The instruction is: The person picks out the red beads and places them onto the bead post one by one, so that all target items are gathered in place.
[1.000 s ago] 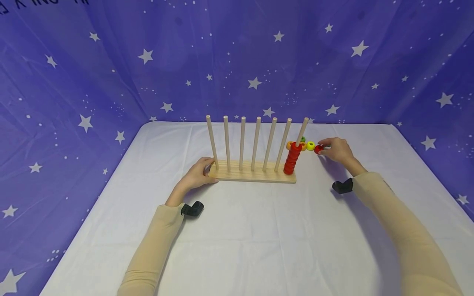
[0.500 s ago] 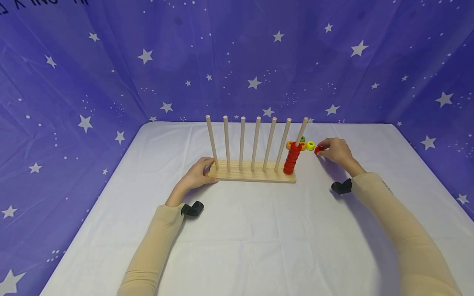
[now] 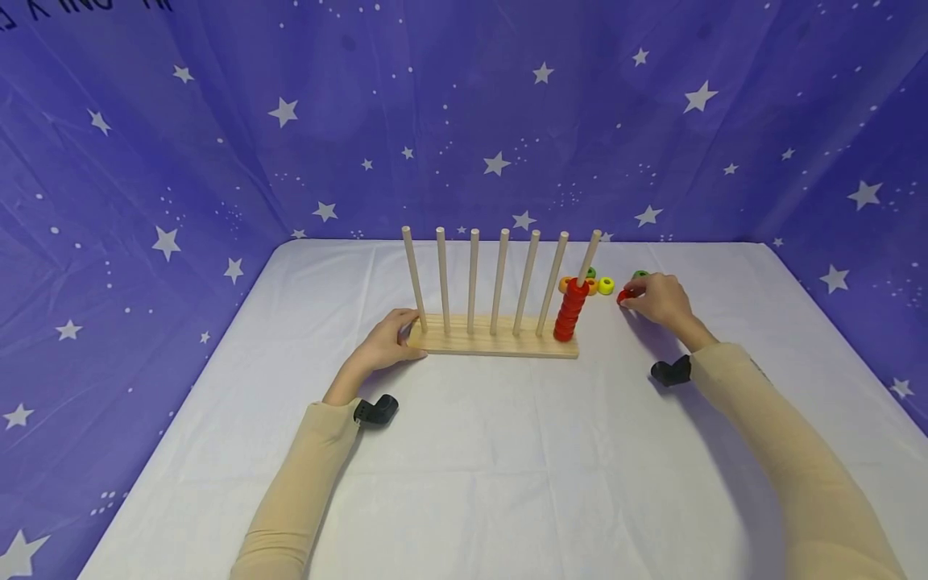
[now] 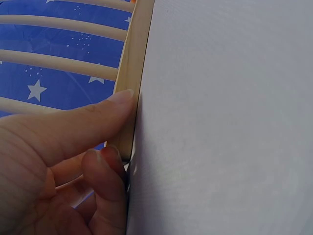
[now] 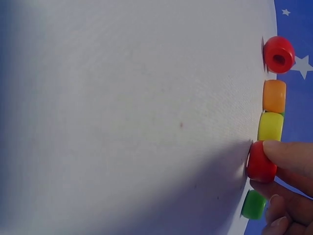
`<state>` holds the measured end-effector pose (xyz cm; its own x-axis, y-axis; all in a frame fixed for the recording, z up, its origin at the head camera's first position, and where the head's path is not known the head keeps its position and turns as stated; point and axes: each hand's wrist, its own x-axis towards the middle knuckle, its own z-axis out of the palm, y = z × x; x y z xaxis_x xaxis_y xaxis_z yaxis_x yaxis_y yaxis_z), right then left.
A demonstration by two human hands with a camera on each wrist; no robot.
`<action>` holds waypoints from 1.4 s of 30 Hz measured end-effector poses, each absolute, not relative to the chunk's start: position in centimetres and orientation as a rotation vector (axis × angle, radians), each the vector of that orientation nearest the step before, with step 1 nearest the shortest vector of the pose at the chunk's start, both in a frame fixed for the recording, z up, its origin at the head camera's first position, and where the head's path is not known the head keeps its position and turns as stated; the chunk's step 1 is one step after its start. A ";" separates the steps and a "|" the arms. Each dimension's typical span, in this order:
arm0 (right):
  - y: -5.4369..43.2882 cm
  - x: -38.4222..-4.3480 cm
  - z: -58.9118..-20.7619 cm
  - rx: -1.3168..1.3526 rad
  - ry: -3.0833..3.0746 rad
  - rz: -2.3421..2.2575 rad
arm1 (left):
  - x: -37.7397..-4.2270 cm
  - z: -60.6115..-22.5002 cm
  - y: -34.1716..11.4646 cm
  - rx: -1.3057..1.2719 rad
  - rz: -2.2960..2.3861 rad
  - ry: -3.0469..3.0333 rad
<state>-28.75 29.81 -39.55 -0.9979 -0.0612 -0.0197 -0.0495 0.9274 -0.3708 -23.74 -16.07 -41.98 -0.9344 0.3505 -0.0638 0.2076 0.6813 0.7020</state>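
A wooden peg stand (image 3: 493, 346) with a row of upright pegs sits on the white table. Several red beads (image 3: 570, 312) are stacked on its rightmost peg. At the stand's left end, my left hand (image 3: 384, 342) grips the base. In the left wrist view the thumb lies on the base's front edge (image 4: 133, 73), and the fingers curl at its end. Off to the right of the stand, my right hand (image 3: 663, 300) pinches a loose red bead (image 5: 260, 164) between thumb and fingers, low over the table. The bead is partly covered by the fingers.
Orange beads (image 3: 592, 286), a yellow bead (image 3: 606, 286) and a green bead (image 3: 590, 273) lie behind the stand's right end. Another green bead (image 3: 640, 275) shows behind my right hand. A starry purple curtain (image 3: 464, 121) hangs beyond the table.
My right hand has closed further around the red bead and shifted it slightly toward me. A green bead behind that hand has come into sight. My left hand stays on the stand.
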 end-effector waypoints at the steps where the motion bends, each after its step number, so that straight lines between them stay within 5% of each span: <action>1: 29.9 -28.7 -39.6 -0.088 3.058 -0.580 | -23.7 -42.0 -16.1 0.454 1.093 2.698; 42: 29.5 -25.1 -37.6 -0.396 3.366 -0.664 | -23.7 -41.8 -16.0 0.463 1.095 2.701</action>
<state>-25.10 29.52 -37.55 -0.9260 -0.1588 0.3424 -0.2769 0.9023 -0.3305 -23.65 -16.00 -41.84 -0.9330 0.3551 -0.0581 0.2145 0.6784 0.7027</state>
